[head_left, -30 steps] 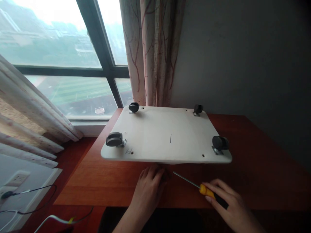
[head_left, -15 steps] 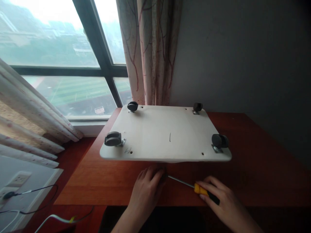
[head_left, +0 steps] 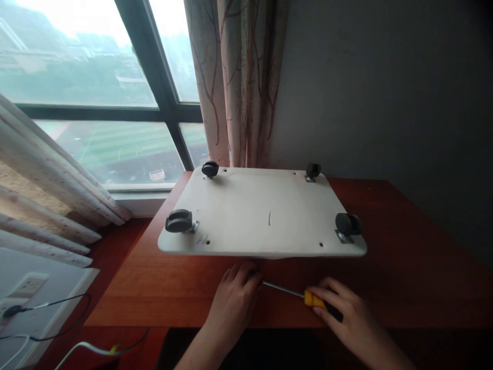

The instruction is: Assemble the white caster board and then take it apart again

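My right hand grips a screwdriver by its yellow and black handle. The metal shaft points left toward my left hand, whose fingers are curled together at the shaft's far end. What those fingers pinch is hidden, and so is the screwdriver's tip. Just beyond both hands, a white board with rounded corners lies raised above the tabletop. Dark casters on metal plates stand at its corners, among them a front left caster and a front right caster.
The reddish-brown table extends on both sides of the board. A window and patterned curtains are behind at the left. A wall socket with a plugged-in cable is at the lower left.
My right hand and the screwdriver have shifted slightly left, toward my left hand. A dark bit visible beside my left fingertips before is now mostly hidden. The board stays put.
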Available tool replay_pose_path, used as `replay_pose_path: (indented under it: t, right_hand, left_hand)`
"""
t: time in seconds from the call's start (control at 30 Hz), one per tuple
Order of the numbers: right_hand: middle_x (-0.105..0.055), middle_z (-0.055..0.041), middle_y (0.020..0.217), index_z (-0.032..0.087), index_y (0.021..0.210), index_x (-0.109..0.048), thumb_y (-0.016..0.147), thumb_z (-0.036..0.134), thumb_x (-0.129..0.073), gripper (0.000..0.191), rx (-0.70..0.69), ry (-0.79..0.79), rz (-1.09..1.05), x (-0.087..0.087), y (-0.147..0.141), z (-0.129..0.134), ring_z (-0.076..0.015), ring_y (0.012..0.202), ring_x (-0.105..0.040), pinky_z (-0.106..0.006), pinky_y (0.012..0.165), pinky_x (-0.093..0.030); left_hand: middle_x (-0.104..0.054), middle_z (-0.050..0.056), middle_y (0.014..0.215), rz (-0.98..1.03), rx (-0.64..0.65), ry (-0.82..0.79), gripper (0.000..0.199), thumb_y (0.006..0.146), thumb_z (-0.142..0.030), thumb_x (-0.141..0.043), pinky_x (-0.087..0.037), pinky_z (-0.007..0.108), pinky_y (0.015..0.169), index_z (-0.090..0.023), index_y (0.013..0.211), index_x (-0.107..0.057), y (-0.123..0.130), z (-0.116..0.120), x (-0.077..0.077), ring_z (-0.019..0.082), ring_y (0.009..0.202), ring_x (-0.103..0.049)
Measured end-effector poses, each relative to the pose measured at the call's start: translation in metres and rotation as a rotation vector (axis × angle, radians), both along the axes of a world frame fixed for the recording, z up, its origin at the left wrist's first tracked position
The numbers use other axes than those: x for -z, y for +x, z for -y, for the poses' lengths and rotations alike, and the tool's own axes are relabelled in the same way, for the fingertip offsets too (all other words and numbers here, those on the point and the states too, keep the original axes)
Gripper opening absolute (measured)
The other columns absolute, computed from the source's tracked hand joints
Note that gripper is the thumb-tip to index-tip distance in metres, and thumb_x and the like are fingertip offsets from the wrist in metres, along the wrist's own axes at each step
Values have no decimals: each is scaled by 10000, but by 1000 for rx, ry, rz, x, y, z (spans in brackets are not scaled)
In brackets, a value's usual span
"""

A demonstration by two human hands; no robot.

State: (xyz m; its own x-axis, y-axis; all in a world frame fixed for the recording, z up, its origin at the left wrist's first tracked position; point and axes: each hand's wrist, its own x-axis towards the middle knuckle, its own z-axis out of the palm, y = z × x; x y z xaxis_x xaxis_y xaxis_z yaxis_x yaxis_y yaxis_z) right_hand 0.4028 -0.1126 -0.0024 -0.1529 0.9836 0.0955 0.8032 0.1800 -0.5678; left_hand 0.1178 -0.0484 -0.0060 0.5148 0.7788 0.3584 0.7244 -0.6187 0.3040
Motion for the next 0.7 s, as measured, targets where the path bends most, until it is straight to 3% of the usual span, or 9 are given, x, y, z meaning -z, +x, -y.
replay_pose_path:
  t: [0.43,0.7]
  right_hand:
    - [-734,-60,1093,294,1121,-776,914,216,-646,256,-30,76,21,8,-16,-15,-229,978,-721,-344,883,-595]
    - [-712,-60,1124,257,1151,-747,903,112,-638,307,-86,-6,58,-3,-56,-30,-226,1010,-691,-362,916,-567]
  left_hand:
    - [-710,86,1117,-16,-21,31,263,939,-102,-526,-619,436,836,-209,1105,-699,-23,0,-5,261,981,-678]
    - [-710,88,1135,-35,-50,52,281,954,-144,-512,-616,404,865,-222,1134,-712,-60,-7,-2,249,1012,-688]
